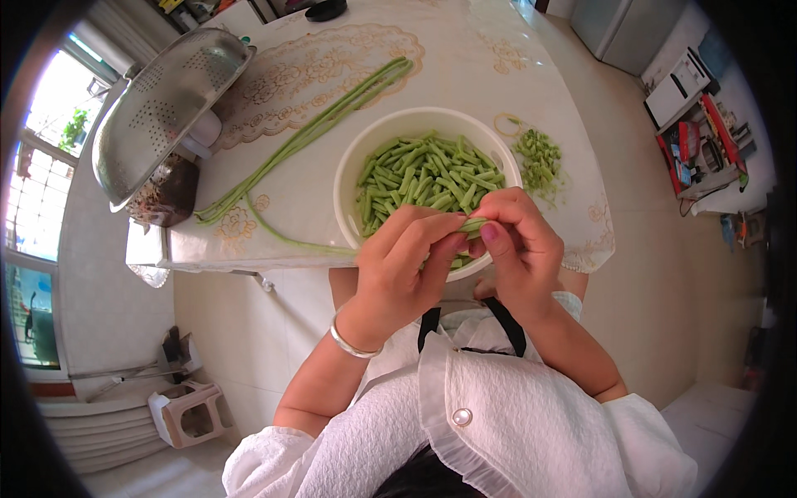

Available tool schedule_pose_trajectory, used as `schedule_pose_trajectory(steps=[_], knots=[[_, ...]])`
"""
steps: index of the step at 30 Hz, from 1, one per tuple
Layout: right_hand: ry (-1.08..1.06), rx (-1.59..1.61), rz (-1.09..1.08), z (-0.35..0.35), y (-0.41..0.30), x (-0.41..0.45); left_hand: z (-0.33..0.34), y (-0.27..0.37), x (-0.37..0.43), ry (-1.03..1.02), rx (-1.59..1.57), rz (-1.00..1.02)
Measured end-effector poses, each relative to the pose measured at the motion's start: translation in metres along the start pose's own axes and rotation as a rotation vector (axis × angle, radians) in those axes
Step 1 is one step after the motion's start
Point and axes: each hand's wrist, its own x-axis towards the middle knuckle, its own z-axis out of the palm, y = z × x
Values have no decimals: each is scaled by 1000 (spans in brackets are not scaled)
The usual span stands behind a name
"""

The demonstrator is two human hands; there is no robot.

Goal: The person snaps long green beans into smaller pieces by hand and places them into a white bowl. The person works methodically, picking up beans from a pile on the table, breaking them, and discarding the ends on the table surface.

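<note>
A short piece of green long bean is pinched between the fingertips of both hands, above the near rim of a white plastic basin. My left hand, with a silver bangle on its wrist, grips its left end. On the other end are the thumb and fingers of my right hand. Many cut bean pieces fill much of the basin. One long bean trails across the table to my left hand, which hides its end. Several whole long beans lie in a bunch left of the basin.
Small bean scraps and a thin yellowish band lie right of the basin on the covered table. A perforated metal colander tilts over a dark container at left. A plastic stool is on the floor, lower left.
</note>
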Motion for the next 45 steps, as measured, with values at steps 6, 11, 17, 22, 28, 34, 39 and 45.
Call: schedule_pose_trajectory(steps=[6, 11, 17, 22, 28, 34, 39, 45], knots=[[-23, -17, -1, 0, -3, 12, 2, -1, 1, 69, 51, -4], [-36, -13, 87, -3, -2, 15, 0, -4, -4, 69, 7, -98], [83, -83, 35, -22, -6, 26, -1, -8, -7, 63, 40, -115], [-93, -278, 130, -17, -8, 18, -1, -9, -7, 52, 54, -94], [-112, 14, 319, -10, -12, 13, 0, -5, -6, 28, 6, -145], [-50, 374, 679, -10, -5, 13, 5, -2, -1, 120, -62, 66], [-107, -851, 359, -59, -4, 24, 1, -11, -2, 13, 56, 21], [-83, -1007, -243, -28, -13, 17, 9, -15, -5, -64, 162, 60]])
